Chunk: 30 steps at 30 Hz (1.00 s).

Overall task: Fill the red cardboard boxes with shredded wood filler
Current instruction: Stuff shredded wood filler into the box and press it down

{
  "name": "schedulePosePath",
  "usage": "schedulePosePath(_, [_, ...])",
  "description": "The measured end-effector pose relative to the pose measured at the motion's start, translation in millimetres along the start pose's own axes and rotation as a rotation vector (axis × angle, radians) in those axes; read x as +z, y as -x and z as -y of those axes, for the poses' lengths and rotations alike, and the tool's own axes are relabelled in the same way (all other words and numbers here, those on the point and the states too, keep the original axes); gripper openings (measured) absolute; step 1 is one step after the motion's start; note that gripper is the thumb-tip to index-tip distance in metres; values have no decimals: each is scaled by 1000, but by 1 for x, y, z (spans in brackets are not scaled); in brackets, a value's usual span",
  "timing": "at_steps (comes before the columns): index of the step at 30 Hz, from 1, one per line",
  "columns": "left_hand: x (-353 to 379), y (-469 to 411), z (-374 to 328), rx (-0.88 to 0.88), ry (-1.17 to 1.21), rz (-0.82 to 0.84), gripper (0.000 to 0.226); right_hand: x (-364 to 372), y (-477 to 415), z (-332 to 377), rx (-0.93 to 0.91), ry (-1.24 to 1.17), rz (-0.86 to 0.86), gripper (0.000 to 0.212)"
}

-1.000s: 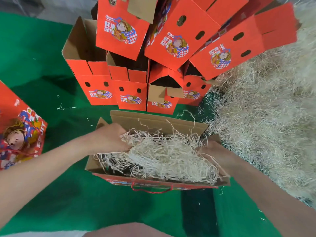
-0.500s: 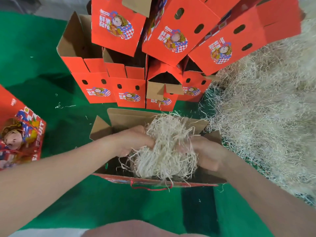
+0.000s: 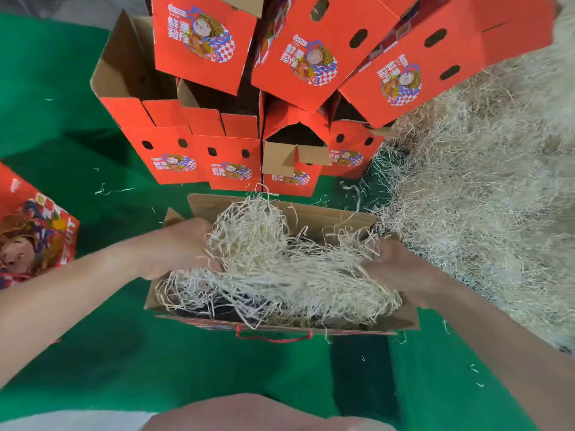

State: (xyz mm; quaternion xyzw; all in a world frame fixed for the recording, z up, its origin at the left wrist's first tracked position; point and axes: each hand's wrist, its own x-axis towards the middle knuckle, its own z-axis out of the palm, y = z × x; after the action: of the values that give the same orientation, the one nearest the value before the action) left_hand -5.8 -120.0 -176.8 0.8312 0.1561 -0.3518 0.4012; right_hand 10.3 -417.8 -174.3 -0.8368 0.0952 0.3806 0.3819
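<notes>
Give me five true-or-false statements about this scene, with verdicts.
1. The left hand and right hand both touch the filler in the open box. True.
2. The loose pile lies left of the open box. False: it lies to the right.
3. The floor covering is blue. False: it is green.
4. Red boxes are stacked behind the open box. True.
5. A red cord handle hangs on the open box's near side. True.

Filler lies in the near box — stacked boxes behind it, the loose heap to its right.
</notes>
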Motion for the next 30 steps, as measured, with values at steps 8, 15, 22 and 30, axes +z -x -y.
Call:
schedulePosePath(8, [26,8,-30,6,320,211,25,44,-16,37,-69,-126,188,72])
schedulePosePath(15, [-5,4,-9,-29,-218,-107,46,5,-16,7,-31,117,-45,13])
schedulePosePath(22, [26,-17,-28,204,-814,112,23,20,-27,22,-185,400,68,12])
schedulePosePath(30, [64,-82,-19,56,-1068,364,24,65,-89,32,-177,1000,267,22])
